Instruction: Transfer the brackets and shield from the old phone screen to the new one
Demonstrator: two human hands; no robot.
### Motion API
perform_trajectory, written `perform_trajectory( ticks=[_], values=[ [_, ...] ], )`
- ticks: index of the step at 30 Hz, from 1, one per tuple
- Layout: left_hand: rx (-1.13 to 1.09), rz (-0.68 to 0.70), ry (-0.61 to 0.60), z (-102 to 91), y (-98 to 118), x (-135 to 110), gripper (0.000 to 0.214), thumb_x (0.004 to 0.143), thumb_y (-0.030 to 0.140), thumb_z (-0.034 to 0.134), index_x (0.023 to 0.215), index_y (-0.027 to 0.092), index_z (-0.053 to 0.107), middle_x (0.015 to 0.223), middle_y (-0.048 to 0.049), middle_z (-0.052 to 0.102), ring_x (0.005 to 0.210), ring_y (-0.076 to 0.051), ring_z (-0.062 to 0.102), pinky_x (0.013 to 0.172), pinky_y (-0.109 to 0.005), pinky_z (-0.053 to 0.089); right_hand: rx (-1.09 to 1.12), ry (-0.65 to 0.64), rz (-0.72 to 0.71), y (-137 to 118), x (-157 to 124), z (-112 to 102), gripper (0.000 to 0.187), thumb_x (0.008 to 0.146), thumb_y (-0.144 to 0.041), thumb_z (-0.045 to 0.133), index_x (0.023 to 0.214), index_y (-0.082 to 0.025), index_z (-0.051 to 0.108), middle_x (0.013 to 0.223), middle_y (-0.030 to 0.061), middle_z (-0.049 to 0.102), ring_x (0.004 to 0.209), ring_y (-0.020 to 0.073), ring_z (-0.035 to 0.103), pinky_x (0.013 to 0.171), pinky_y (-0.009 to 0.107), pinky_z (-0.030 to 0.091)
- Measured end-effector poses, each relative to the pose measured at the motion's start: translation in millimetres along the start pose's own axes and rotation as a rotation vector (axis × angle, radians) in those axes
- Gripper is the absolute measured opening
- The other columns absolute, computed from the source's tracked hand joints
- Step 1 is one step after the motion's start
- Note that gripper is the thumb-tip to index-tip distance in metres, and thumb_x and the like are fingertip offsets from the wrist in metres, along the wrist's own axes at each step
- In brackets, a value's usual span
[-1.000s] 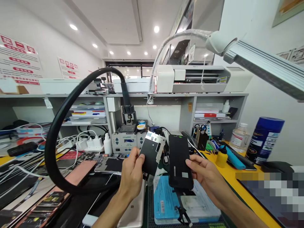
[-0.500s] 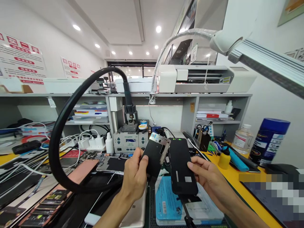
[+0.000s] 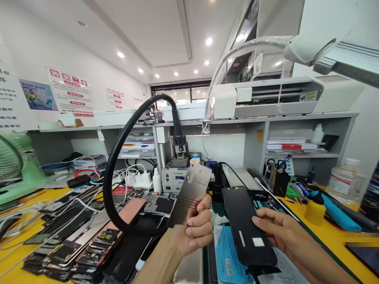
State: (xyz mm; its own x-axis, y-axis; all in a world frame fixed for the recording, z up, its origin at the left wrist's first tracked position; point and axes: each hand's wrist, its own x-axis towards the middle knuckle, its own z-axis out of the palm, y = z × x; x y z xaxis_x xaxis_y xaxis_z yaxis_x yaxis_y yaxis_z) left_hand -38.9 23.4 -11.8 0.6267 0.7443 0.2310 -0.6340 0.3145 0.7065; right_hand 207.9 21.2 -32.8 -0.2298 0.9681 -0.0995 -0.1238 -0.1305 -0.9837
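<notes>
My left hand (image 3: 197,230) grips the lower end of a thin phone plate (image 3: 189,191), its shiny silver metal face with dark lines turned toward me. Part of the plate's edge is hidden behind my fingers. In my right hand (image 3: 275,227) is a black phone screen (image 3: 245,221), pinched at its right edge between thumb and fingers. Two white patches show near the screen's lower end, and dark flex cable hangs below it. The two parts are apart. Under the screen lies a blue packet (image 3: 226,252) on the work area.
A thick black hose (image 3: 108,189) loops from the hot-air station (image 3: 173,181) at my left. Stacked phone parts (image 3: 99,246) lie beyond it. A yellow bottle (image 3: 314,211) and a clear jug (image 3: 342,181) stand right. A white lamp (image 3: 308,47) reaches overhead.
My left hand has turned the plate over from its black side to its silver face. The view has swung left, and the screen appears lower and farther right.
</notes>
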Motion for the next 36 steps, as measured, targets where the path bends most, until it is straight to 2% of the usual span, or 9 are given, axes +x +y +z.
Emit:
perform_trajectory(
  ticks=[5, 10, 12, 14, 17, 19, 22, 31, 36],
  values=[
    [-0.027, -0.045, -0.052, 0.8, 1.6, -0.9, 0.039, 0.086, 0.031, 0.065, 0.066, 0.024, 0.032, 0.037, 0.0155, 0.022, 0.028, -0.003, -0.002, 0.021, -0.011, 0.023, -0.076, 0.04, 0.055, 0.7, -0.4, 3.3, 0.034, 0.071, -0.047, 0.08, 0.082, -0.022, 0.059, 0.069, -0.0032, 0.054, 0.062, 0.0144, 0.052, 0.055, 0.023, 0.042],
    [0.059, -0.047, 0.013, 1.9, 2.9, -0.8, 0.034, 0.091, 0.029, 0.053, 0.065, 0.024, 0.032, 0.037, 0.0143, 0.019, 0.029, -0.005, -0.002, 0.022, -0.012, 0.02, -0.229, 0.067, 0.045, 4.2, 2.2, 2.5, 0.03, 0.072, -0.044, 0.076, 0.079, -0.021, 0.059, 0.061, -0.0057, 0.045, 0.051, 0.01, 0.039, 0.045, 0.02, 0.029],
    [0.132, -0.017, 0.078, 2.6, 2.3, 1.0, 0.032, 0.091, 0.032, 0.05, 0.065, 0.024, 0.033, 0.038, 0.0133, 0.018, 0.03, -0.006, 0.0, 0.023, -0.014, 0.019, -0.232, 0.077, 0.019, 4.5, 1.3, 3.0, 0.029, 0.072, -0.043, 0.076, 0.079, -0.02, 0.06, 0.061, -0.0055, 0.046, 0.051, 0.0096, 0.039, 0.044, 0.02, 0.027],
    [0.229, 0.033, 0.17, 2.5, 0.9, 3.7, 0.031, 0.091, 0.038, 0.047, 0.066, 0.024, 0.036, 0.04, 0.012, 0.021, 0.031, -0.007, 0.007, 0.026, -0.017, 0.022, -0.169, 0.089, -0.002, 3.3, -0.2, 3.8, 0.03, 0.071, -0.043, 0.078, 0.079, -0.021, 0.061, 0.063, -0.0043, 0.051, 0.053, 0.0107, 0.044, 0.045, 0.02, 0.031],
    [0.418, 0.165, 0.374, 0.6, -3.1, 7.7, 0.031, 0.09, 0.039, 0.052, 0.067, 0.023, 0.038, 0.049, 0.0095, 0.031, 0.036, -0.006, 0.023, 0.034, -0.018, 0.024, -0.021, 0.106, -0.005, -0.4, -1.4, 3.8, 0.033, 0.07, -0.045, 0.081, 0.083, -0.022, 0.062, 0.07, -0.0014, 0.06, 0.06, 0.0152, 0.056, 0.051, 0.023, 0.041],
    [0.555, 0.239, 0.498, -0.6, -6.5, 8.7, 0.033, 0.091, 0.038, 0.056, 0.068, 0.022, 0.039, 0.055, 0.0087, 0.033, 0.042, -0.006, 0.03, 0.037, -0.018, 0.022, 0.05, 0.126, -0.028, -2.7, -1.1, 2.5, 0.034, 0.069, -0.044, 0.083, 0.084, -0.022, 0.062, 0.073, -0.0005, 0.064, 0.064, 0.017, 0.059, 0.053, 0.024, 0.044],
    [0.737, 0.278, 0.592, -0.6, -10.9, 7.3, 0.036, 0.092, 0.043, 0.056, 0.068, 0.022, 0.039, 0.059, 0.0081, 0.032, 0.047, -0.008, 0.033, 0.04, -0.019, 0.024, 0.118, 0.133, -0.098, -4.6, -1.3, -0.3, 0.032, 0.07, -0.04, 0.083, 0.083, -0.021, 0.061, 0.073, -0.0008, 0.065, 0.065, 0.0169, 0.06, 0.052, 0.024, 0.043],
    [1.039, 0.327, 0.646, -0.2, -13.4, 5.3, 0.039, 0.096, 0.05, 0.046, 0.07, 0.023, 0.036, 0.063, 0.0067, 0.029, 0.056, -0.012, 0.03, 0.05, -0.024, 0.026, 0.146, 0.109, -0.162, -2.0, -3.9, -5.6, 0.025, 0.076, -0.038, 0.081, 0.087, -0.022, 0.064, 0.077, -0.0014, 0.065, 0.071, 0.0165, 0.059, 0.056, 0.023, 0.043],
    [1.095, 0.33, 0.628, -0.8, -13.7, 4.7, 0.037, 0.097, 0.05, 0.043, 0.072, 0.023, 0.038, 0.063, 0.0062, 0.032, 0.058, -0.013, 0.033, 0.053, -0.025, 0.029, 0.17, 0.15, -0.181, -2.1, -2.1, -4.9, 0.028, 0.072, -0.037, 0.084, 0.088, -0.022, 0.066, 0.079, -0.0012, 0.067, 0.073, 0.0167, 0.059, 0.056, 0.023, 0.043]
  ],
)
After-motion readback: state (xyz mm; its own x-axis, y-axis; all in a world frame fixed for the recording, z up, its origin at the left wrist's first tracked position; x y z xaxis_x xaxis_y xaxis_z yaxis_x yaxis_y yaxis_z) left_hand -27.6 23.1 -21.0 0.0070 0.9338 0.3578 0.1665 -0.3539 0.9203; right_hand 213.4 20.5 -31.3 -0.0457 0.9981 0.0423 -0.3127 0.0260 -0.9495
